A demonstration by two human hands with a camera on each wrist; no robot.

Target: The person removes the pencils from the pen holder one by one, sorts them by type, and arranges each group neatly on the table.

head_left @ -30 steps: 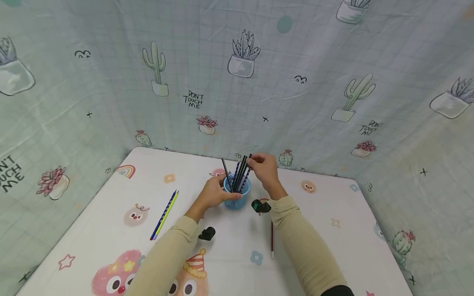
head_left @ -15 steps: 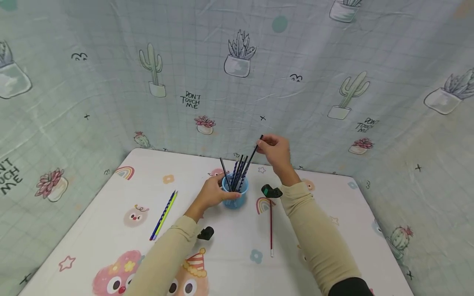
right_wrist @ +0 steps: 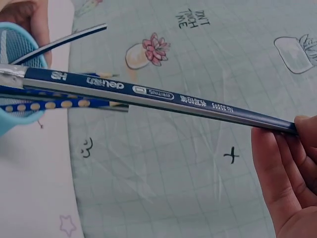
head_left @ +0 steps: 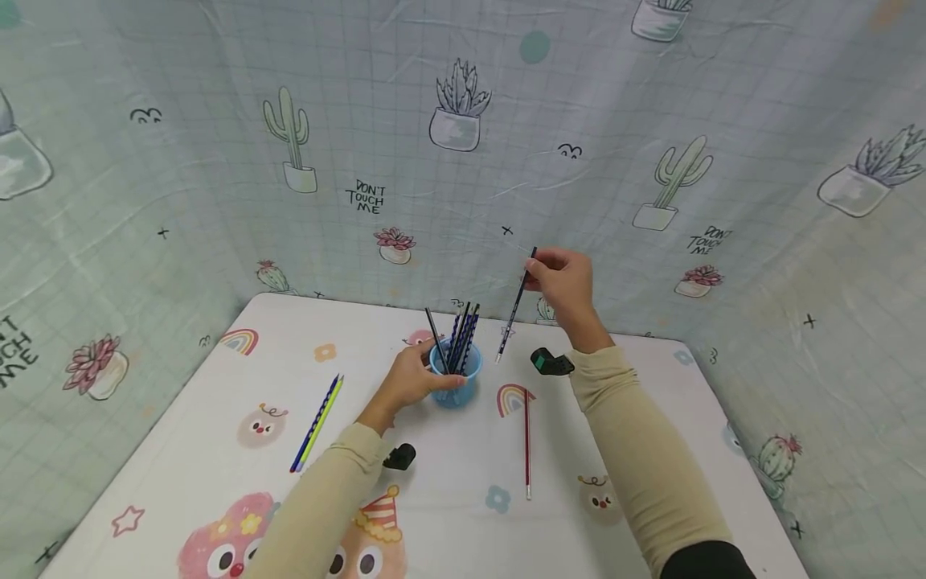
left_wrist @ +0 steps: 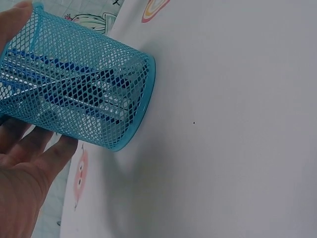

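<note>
Now two hands are busy with one round, light blue metal mesh cup and one dark blue pencil with white letters. The left hand (head_left: pixel 408 379) holds the cup (head_left: pixel 454 396), its thumb on one side and its fingers on the other. The right hand (head_left: pixel 567 288) pinches the dark blue pencil (right_wrist: pixel 158 99) near one end. That pencil is up in the air, tilted, beside the cup and not touching it; its silver end points down. More long, dark pencils (head_left: pixel 463 342), some with dots, stand in the cup, too bunched up to count. Three pencils lie on the white printed tabletop (head_left: pixel 463 458): one dark red pencil (head_left: pixel 527 446) nearer the person, and, off to the left, one blue dotted pencil (head_left: pixel 314 424) right beside one yellow-green pencil (head_left: pixel 321 420). Two tan sleeves (head_left: pixel 318 498) cover the arms.
</note>
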